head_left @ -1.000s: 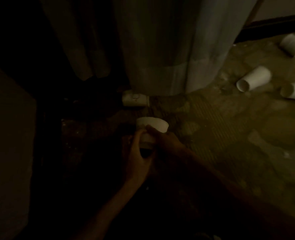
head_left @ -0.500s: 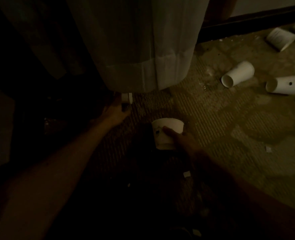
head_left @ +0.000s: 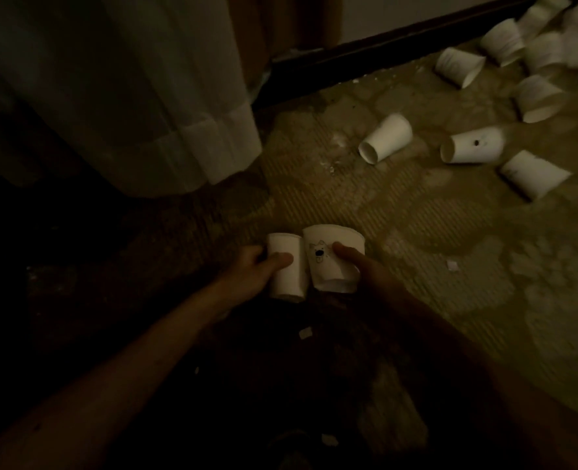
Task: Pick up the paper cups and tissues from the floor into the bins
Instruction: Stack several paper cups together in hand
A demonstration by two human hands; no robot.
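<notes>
Two paper cups held touching, side by side, low over floor [head_left: 399, 215]: L hand [head_left: 250, 271] wraps plain cup [head_left: 289, 283], R hand [head_left: 369, 271] grips animal-face cup [head_left: 328, 276]; several loose cups [head_left: 386, 137] lie tipped on floor to R, past curtain [head_left: 145, 113].

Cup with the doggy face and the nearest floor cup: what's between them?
Only ribbed brown floor, in the head view, between the white paper cup with the drawn face and the nearest white paper cup lying on its side.
</notes>
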